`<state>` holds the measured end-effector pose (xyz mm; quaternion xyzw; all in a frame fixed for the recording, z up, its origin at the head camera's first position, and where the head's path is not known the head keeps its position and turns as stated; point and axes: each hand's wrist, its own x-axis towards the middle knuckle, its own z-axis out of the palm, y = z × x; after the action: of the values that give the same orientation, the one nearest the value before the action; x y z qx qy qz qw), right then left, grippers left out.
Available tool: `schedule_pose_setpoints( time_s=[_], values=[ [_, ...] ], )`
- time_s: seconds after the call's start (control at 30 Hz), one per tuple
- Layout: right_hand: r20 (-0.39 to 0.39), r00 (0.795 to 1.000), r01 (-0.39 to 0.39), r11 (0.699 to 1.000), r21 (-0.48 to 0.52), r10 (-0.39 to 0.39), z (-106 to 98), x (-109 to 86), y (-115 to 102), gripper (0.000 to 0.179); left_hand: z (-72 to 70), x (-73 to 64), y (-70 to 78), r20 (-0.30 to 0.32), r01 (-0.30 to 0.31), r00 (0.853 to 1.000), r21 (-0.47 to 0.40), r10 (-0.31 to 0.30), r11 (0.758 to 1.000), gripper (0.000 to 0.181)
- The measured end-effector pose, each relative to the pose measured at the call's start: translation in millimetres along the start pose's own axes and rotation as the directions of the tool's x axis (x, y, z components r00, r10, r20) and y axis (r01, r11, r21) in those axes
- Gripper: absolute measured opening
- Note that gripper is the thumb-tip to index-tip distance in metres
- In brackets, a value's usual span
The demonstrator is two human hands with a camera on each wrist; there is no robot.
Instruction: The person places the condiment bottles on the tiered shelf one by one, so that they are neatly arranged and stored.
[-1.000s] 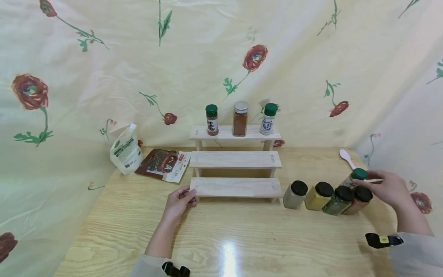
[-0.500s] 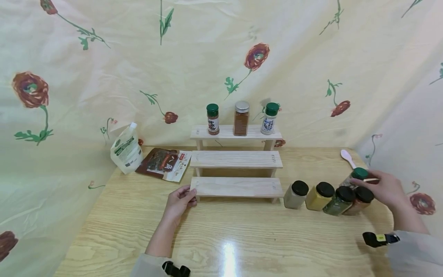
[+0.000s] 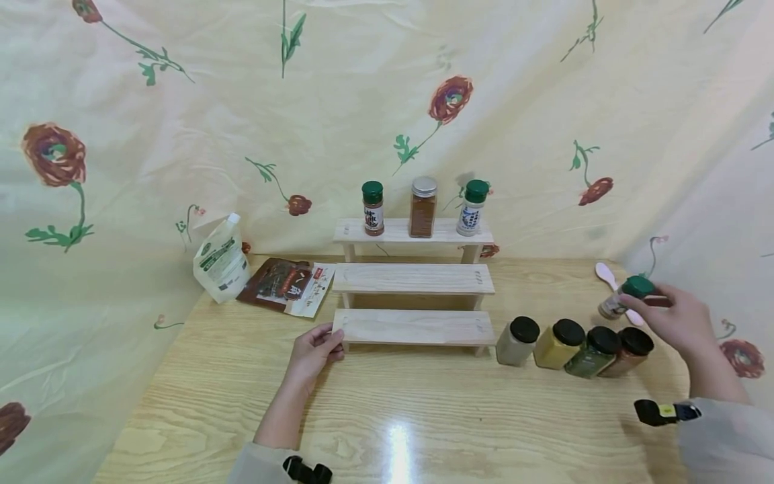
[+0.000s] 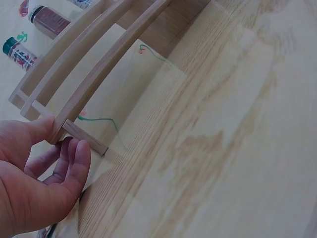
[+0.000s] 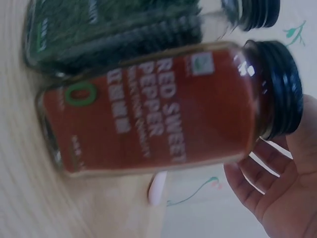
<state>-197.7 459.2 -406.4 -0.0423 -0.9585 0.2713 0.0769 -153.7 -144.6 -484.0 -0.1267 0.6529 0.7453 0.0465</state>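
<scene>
My left hand [image 3: 311, 356] pinches the left end of the lowest step of a three-step wooden spice rack [image 3: 414, 327]. In the left wrist view the thumb lies on the step's edge, with the fingers curled beneath. Over at the far right, my right hand [image 3: 680, 321] grips a small green-capped spice shaker [image 3: 613, 306] by its cap. The shaker tilts, its base pointing left, behind a black-capped red sweet pepper jar [image 3: 625, 356]. In the right wrist view this jar [image 5: 163, 109] hides the shaker and part of the hand [image 5: 292, 193].
On the top step stand two green-capped shakers [image 3: 373, 216] and a silver-lidded jar [image 3: 422, 214]. Several black-capped jars [image 3: 557, 346] line up right of the rack. A pale spoon [image 3: 605, 274] lies behind the held shaker. At left are a spouted pouch [image 3: 222, 262] and a brown packet [image 3: 284, 286].
My right hand has raised the green-capped shaker up and away from behind the black-capped jars, tilting it more. My left hand stays on the rack.
</scene>
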Motion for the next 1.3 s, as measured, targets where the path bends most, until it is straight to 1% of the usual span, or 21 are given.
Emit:
schedule_pose_setpoints(
  time_s=[0.2, 0.33, 0.53, 0.63, 0.87, 1.1, 1.3],
  values=[
    [-0.012, 1.0, 0.012, 1.0, 0.026, -0.012, -2.3, -0.1, -16.5, 0.063, 0.2, 0.9, -0.7, -0.009, 0.001, 1.0, 0.009, -0.001, 1.0, 0.045],
    [-0.039, 0.999, 0.036, 0.999, 0.028, -0.035, -1.0, 0.1, -27.2, 0.059, 0.1, 1.4, -1.3, -0.015, -0.001, 1.0, 0.012, 0.002, 1.0, 0.045],
    [-0.103, 0.991, 0.088, 0.994, 0.067, -0.081, 3.6, 1.9, -42.7, 0.057, 0.2, 1.4, -1.3, -0.018, 0.002, 1.0, 0.004, -0.002, 1.0, 0.044],
    [-0.114, 0.988, 0.116, 0.989, 0.091, -0.105, 6.9, 2.2, -51.5, 0.057, 0.3, 1.2, -0.8, -0.017, 0.003, 1.0, 0.005, -0.003, 1.0, 0.045],
    [-0.143, 0.976, 0.182, 0.975, 0.126, -0.164, 17.3, 4.5, -71.7, 0.047, 0.4, 0.9, 0.6, -0.01, 0.0, 1.0, 0.009, 0.0, 1.0, 0.047],
    [-0.134, 0.971, 0.217, 0.964, 0.152, -0.197, 29.3, 8.0, -87.0, 0.049, 1.6, 0.6, 0.2, -0.019, 0.007, 1.0, 0.006, -0.007, 1.0, 0.046],
    [-0.149, 0.962, 0.253, 0.951, 0.179, -0.228, 38.2, 8.4, -99.7, 0.048, 1.3, 0.6, 0.4, -0.02, 0.005, 1.0, 0.018, -0.005, 1.0, 0.045]
  ],
)
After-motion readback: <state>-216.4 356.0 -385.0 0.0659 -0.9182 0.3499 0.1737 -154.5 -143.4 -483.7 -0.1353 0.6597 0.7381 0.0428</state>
